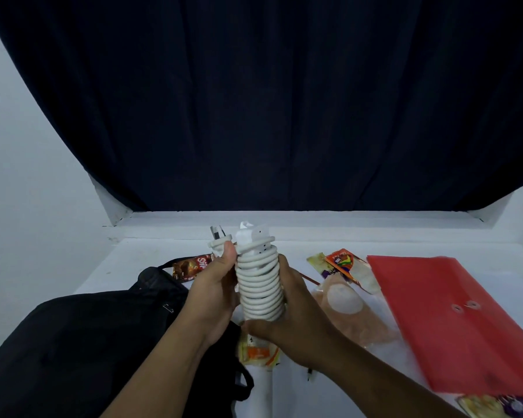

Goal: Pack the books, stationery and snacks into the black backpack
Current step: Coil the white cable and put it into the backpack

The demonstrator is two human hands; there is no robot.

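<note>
The white power strip [258, 282], its cable wound tightly around it, stands upright between both hands above the worktop [329, 245]. The left hand [215, 294] pinches the plug end and the right hand [290, 321] wraps the lower coils. Keep the coil tight, then lower it into the black backpack [82, 336], lying just left of the hands.

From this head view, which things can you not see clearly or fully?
- black backpack: its opening is hidden, and the left and bottom edges cut it off.
- snack packet: mostly covered by the right hand.
- colourful packet: cut off by the bottom edge, under the red folder.
- Packet print: too small.
</note>
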